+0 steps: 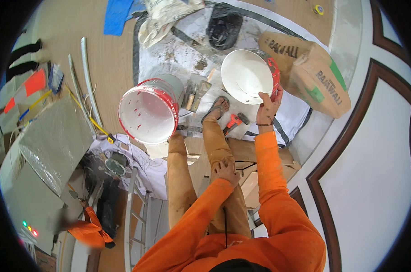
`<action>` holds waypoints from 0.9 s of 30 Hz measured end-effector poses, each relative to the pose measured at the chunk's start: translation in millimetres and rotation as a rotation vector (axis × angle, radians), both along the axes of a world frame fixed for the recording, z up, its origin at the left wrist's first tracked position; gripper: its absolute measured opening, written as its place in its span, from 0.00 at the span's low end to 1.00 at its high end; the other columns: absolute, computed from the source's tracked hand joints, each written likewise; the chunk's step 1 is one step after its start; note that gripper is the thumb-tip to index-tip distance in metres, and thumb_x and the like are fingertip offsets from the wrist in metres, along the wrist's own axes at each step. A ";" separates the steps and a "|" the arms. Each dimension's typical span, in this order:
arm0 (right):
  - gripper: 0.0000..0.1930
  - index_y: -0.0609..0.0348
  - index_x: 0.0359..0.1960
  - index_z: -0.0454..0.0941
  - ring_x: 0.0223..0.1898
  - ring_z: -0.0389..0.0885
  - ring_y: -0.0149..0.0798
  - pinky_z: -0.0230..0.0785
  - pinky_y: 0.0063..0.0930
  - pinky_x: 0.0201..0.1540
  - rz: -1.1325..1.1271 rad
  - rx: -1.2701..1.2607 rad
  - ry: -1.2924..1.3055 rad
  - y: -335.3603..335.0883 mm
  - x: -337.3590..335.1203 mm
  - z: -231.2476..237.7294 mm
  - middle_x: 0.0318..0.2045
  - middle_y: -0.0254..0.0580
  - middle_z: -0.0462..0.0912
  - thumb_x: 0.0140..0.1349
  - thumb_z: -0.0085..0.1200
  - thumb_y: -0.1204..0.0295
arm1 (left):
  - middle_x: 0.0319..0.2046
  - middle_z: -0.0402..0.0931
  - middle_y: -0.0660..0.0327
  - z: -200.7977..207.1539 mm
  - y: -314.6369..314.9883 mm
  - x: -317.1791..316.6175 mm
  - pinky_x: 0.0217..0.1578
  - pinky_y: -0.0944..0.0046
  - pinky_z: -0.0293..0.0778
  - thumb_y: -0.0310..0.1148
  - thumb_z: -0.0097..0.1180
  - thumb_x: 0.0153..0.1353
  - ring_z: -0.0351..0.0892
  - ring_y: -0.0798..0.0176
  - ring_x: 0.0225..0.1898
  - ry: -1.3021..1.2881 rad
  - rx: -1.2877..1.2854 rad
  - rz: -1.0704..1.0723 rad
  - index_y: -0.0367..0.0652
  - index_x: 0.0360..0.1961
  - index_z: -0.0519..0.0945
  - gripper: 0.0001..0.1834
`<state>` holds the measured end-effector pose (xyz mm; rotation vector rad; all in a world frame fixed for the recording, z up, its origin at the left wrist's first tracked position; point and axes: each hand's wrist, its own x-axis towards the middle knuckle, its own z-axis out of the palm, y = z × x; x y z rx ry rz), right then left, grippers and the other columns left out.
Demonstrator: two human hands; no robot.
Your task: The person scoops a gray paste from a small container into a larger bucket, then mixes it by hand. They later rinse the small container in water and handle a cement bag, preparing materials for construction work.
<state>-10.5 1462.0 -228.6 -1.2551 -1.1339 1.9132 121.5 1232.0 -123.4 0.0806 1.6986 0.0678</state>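
My right hand (269, 109) grips the rim of a white bucket (246, 75) with a red patch on its side, thumb inside the edge. The bucket is tilted so its white inside faces up. On my bent knee rests my left hand (226, 173), its fingers spread over the trouser leg and holding nothing. A larger white bucket (147, 115) with a red-smeared rim stands to the left of my foot. Between the two buckets lies a plastering trowel (196, 96). A tool with an orange-red handle (232, 121) lies beside my sandalled foot (219, 108).
Brown paper sacks (321, 81) stand at the right against the white wall. A black plastic bag (223, 26) lies ahead on the stained sheet (155, 63). Metal strips (88, 81) and a ladder (132, 217) are at left. A co-worker in an orange shirt (90, 231) holds a trowel.
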 end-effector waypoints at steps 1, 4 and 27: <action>0.34 0.58 0.57 0.64 0.51 0.76 0.36 0.65 0.29 0.58 0.012 0.002 -0.003 -3.1 -3.0 -1.3 0.49 0.42 0.77 0.45 0.60 0.85 | 0.72 0.51 0.49 -3.0 -0.3 4.2 0.68 0.38 0.47 0.46 0.56 0.54 0.49 0.37 0.71 0.001 0.007 0.004 0.56 0.67 0.67 0.36; 0.33 0.57 0.57 0.64 0.50 0.77 0.36 0.67 0.29 0.57 0.083 -0.045 -0.016 -17.8 -18.4 17.2 0.49 0.42 0.78 0.46 0.60 0.84 | 0.72 0.51 0.48 -9.9 -8.4 9.9 0.67 0.34 0.45 0.48 0.55 0.55 0.47 0.35 0.72 -0.004 0.005 0.010 0.52 0.68 0.65 0.38; 0.30 0.59 0.55 0.66 0.45 0.77 0.33 0.70 0.26 0.48 -0.162 -0.283 -0.262 -156.5 121.4 37.1 0.45 0.38 0.79 0.48 0.61 0.80 | 0.51 0.74 0.53 -42.5 -206.5 13.8 0.42 0.64 0.75 0.26 0.57 0.59 0.77 0.60 0.39 0.318 0.356 0.757 0.43 0.54 0.76 0.20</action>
